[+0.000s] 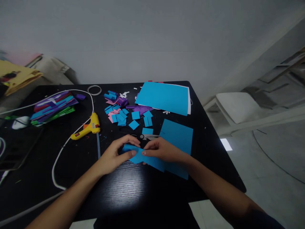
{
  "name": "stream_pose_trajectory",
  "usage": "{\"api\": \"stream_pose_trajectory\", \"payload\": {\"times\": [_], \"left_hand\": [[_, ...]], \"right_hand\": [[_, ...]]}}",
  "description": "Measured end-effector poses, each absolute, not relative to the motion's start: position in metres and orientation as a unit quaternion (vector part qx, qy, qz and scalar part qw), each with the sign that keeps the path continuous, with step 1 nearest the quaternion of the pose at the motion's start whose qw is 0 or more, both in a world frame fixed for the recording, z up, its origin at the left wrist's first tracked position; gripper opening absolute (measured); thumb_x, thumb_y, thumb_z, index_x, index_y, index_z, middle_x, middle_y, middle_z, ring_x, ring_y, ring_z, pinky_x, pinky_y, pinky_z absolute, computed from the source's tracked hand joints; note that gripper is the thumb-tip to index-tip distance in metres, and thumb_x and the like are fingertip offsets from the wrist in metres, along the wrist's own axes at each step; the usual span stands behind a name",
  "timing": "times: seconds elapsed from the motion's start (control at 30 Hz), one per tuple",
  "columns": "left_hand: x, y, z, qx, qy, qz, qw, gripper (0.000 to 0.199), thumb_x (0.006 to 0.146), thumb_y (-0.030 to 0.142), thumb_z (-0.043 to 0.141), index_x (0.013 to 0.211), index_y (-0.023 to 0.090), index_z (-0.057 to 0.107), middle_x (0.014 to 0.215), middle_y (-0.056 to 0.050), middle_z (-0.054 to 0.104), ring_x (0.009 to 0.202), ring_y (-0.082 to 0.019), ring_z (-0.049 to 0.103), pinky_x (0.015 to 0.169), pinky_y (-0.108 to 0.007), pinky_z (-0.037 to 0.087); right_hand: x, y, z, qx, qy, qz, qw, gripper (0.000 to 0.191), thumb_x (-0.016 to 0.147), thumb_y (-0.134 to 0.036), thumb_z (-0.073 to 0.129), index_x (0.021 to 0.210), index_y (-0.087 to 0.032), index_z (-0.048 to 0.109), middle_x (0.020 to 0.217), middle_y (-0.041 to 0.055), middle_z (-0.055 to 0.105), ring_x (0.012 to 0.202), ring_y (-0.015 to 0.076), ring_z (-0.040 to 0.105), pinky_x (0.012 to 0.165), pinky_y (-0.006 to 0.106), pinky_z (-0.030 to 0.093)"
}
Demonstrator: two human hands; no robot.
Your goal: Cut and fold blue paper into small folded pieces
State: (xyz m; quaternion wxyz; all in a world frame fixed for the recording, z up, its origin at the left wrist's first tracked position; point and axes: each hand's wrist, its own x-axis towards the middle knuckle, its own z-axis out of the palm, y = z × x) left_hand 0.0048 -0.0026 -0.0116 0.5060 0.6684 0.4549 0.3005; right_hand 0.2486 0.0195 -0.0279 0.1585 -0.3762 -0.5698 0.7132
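A strip of blue paper (153, 161) is pinched between both hands above the dark table (126, 190). My left hand (121, 149) grips its left end, thumb on top, where the paper curls over. My right hand (158, 149) holds it near the middle, thumb and fingers close to the left thumb. Just beyond the hands lie scissors (150, 136), their handles partly hidden. Under my right wrist rests a larger blue sheet (178, 136). Small cut blue squares (133, 124) are scattered past the scissors.
A yellow glue gun (89, 128) with a white cord (56, 165) lies to the left. Behind it sits a pile of coloured paper strips (53, 106). A stack of blue and white sheets (164, 97) is at the back. A white chair (238, 106) stands at the right.
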Motion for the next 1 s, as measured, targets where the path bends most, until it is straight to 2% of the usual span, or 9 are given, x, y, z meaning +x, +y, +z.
{"api": "stream_pose_trajectory", "payload": {"times": [0.1, 0.17, 0.3, 0.5, 0.7, 0.77, 0.9, 1.0], "left_hand": [[0.0085, -0.0031, -0.0136, 0.653, 0.483, 0.297, 0.501, 0.024, 0.086, 0.034, 0.078, 0.106, 0.021, 0.075, 0.100, -0.005, 0.078, 0.096, -0.022, 0.074, 0.085, -0.032, 0.058], [0.0099, -0.0030, -0.0159, 0.654, 0.499, 0.284, 0.492, 0.020, 0.087, 0.036, 0.078, 0.099, 0.021, 0.077, 0.094, -0.004, 0.078, 0.090, -0.021, 0.073, 0.081, -0.031, 0.057], [0.0091, -0.0027, -0.0187, 0.666, 0.505, 0.259, 0.485, 0.016, 0.089, 0.037, 0.075, 0.090, 0.022, 0.080, 0.085, -0.001, 0.078, 0.082, -0.019, 0.072, 0.078, -0.029, 0.055], [0.0081, -0.0028, -0.0201, 0.666, 0.507, 0.252, 0.485, 0.021, 0.090, 0.042, 0.075, 0.090, 0.022, 0.081, 0.084, -0.001, 0.078, 0.080, -0.019, 0.070, 0.075, -0.027, 0.053], [0.0047, -0.0017, -0.0212, 0.671, 0.532, 0.223, 0.466, 0.033, 0.090, 0.052, 0.074, 0.085, 0.020, 0.079, 0.075, 0.000, 0.074, 0.065, -0.015, 0.061, 0.061, -0.025, 0.044], [0.0042, -0.0015, -0.0205, 0.668, 0.534, 0.221, 0.468, 0.034, 0.090, 0.053, 0.072, 0.085, 0.020, 0.079, 0.075, 0.000, 0.074, 0.065, -0.016, 0.061, 0.061, -0.025, 0.044], [0.0056, -0.0010, -0.0188, 0.663, 0.537, 0.241, 0.463, 0.032, 0.089, 0.051, 0.074, 0.084, 0.020, 0.079, 0.074, -0.001, 0.074, 0.066, -0.016, 0.062, 0.062, -0.024, 0.045], [0.0069, -0.0015, -0.0192, 0.662, 0.536, 0.249, 0.460, 0.033, 0.088, 0.051, 0.074, 0.083, 0.020, 0.079, 0.075, -0.002, 0.075, 0.065, -0.016, 0.062, 0.059, -0.024, 0.043]], "right_hand": [[0.2441, 0.0151, -0.0316, -0.388, -0.628, 0.648, 0.189, 0.019, 0.088, -0.041, 0.078, 0.083, -0.022, 0.081, 0.073, -0.0008, 0.071, 0.068, 0.0150, 0.060, 0.064, 0.028, 0.043], [0.2424, 0.0128, -0.0317, -0.399, -0.647, 0.620, 0.195, 0.016, 0.089, -0.036, 0.075, 0.083, -0.022, 0.080, 0.070, -0.0013, 0.070, 0.065, 0.0139, 0.058, 0.062, 0.027, 0.040], [0.2411, 0.0106, -0.0295, -0.411, -0.653, 0.603, 0.201, 0.014, 0.088, -0.034, 0.076, 0.088, -0.021, 0.081, 0.075, 0.0001, 0.074, 0.069, 0.0149, 0.062, 0.063, 0.027, 0.042], [0.2404, 0.0106, -0.0346, -0.410, -0.640, 0.615, 0.208, 0.017, 0.090, -0.035, 0.074, 0.089, -0.020, 0.083, 0.075, 0.0007, 0.074, 0.068, 0.0152, 0.061, 0.063, 0.027, 0.043], [0.2429, 0.0138, -0.0358, -0.406, -0.666, 0.595, 0.193, 0.015, 0.092, -0.034, 0.075, 0.092, -0.022, 0.084, 0.081, 0.0012, 0.078, 0.075, 0.0166, 0.065, 0.067, 0.028, 0.045], [0.2434, 0.0137, -0.0351, -0.408, -0.651, 0.609, 0.198, 0.015, 0.089, -0.034, 0.079, 0.095, -0.022, 0.084, 0.084, 0.0019, 0.080, 0.078, 0.0180, 0.069, 0.070, 0.029, 0.048], [0.2431, 0.0122, -0.0346, -0.415, -0.606, 0.642, 0.220, 0.026, 0.078, -0.039, 0.089, 0.097, -0.022, 0.083, 0.089, 0.0034, 0.081, 0.083, 0.0210, 0.074, 0.074, 0.031, 0.054], [0.2426, 0.0126, -0.0346, -0.422, -0.617, 0.627, 0.218, 0.020, 0.083, -0.040, 0.084, 0.090, -0.021, 0.083, 0.083, 0.0026, 0.079, 0.077, 0.0191, 0.071, 0.069, 0.030, 0.051]]}}
